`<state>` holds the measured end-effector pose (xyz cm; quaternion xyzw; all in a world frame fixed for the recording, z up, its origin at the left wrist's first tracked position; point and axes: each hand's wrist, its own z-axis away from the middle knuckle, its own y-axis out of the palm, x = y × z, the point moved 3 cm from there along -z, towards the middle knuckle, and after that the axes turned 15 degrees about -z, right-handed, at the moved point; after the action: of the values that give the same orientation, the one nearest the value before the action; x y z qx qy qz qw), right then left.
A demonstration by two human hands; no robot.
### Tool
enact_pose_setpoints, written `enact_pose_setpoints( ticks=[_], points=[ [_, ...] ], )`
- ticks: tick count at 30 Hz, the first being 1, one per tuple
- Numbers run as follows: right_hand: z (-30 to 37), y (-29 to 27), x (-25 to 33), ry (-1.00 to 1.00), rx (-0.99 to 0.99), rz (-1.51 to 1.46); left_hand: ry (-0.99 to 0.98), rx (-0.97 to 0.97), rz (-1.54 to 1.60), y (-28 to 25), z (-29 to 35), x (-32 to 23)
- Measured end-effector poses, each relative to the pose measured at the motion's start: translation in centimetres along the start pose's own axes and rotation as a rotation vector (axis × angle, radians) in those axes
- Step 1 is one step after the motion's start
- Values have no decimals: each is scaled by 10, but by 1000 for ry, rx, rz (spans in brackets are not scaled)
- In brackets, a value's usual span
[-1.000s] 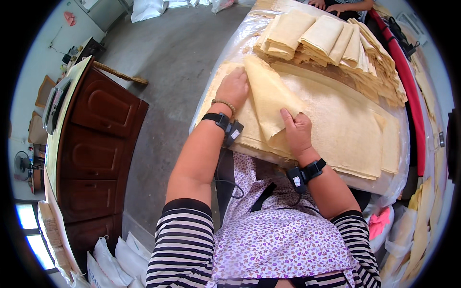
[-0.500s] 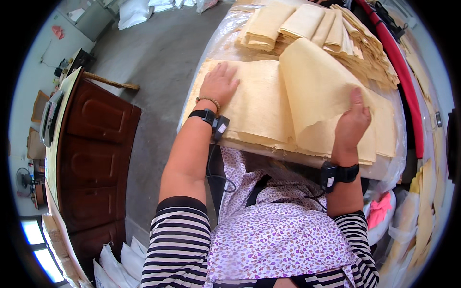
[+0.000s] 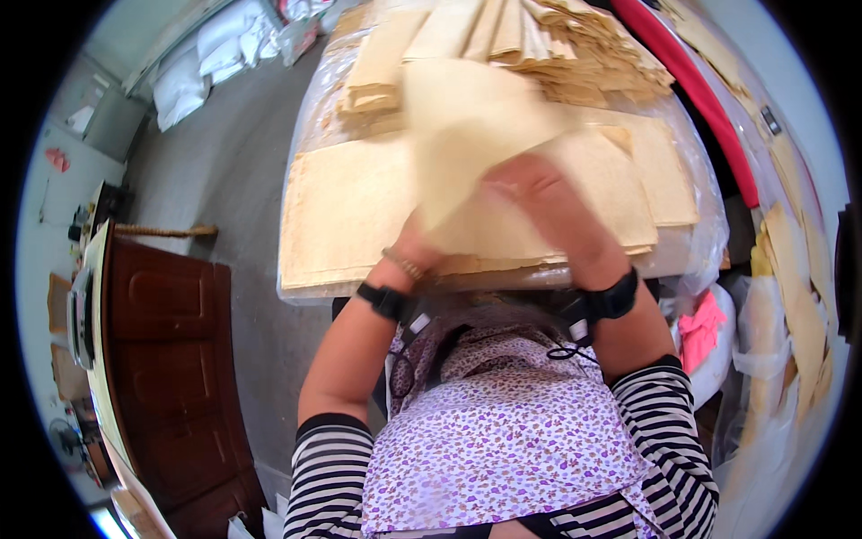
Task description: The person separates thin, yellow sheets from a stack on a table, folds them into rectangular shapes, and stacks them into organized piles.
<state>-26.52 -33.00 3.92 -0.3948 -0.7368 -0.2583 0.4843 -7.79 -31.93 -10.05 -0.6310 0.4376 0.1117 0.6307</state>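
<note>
A thin, flexible pale yellow sheet (image 3: 449, 117) is lifted off the stack and blurred by motion, its upper part reaching toward the bundles at the back. My right hand (image 3: 539, 193) is closed at the sheet's lower right edge, its fingers smeared. At the sheet's lower left corner is my left hand (image 3: 417, 244); the sheet covers its fingers, so their grip does not show. Beneath both hands lies a flat stack of similar sheets (image 3: 337, 211), spread along the near side of the plastic-covered table (image 3: 696, 256).
Folded bundles of sheets (image 3: 386, 63) lie along the table's far side. A dark red wooden cabinet (image 3: 171, 359) stands at the left, across a strip of grey floor (image 3: 242, 180). White sacks (image 3: 184, 90) rest at the far left. A pink cloth (image 3: 700, 331) hangs at the right.
My right hand has moved left and inward with the sheet, which is now raised off the stack. My left hand has come off its flat rest and drawn nearer my body. The view has shifted right.
</note>
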Motion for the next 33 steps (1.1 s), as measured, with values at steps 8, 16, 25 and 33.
enact_pose_setpoints(
  ticks=[8, 16, 25, 33],
  points=[
    [78, 11, -32, 167, 449, -4, -502, 109, 543, -9, 83, -24],
    [102, 3, -35, 225, 316, 288, -717, -469, 619, -30, 14, -79],
    [103, -104, -78, 79, -354, 1172, -464, -637, 543, -60, 21, -97],
    [108, -119, -118, -93, -331, 1133, -686, -551, 770, -36, 59, -61]
  ],
)
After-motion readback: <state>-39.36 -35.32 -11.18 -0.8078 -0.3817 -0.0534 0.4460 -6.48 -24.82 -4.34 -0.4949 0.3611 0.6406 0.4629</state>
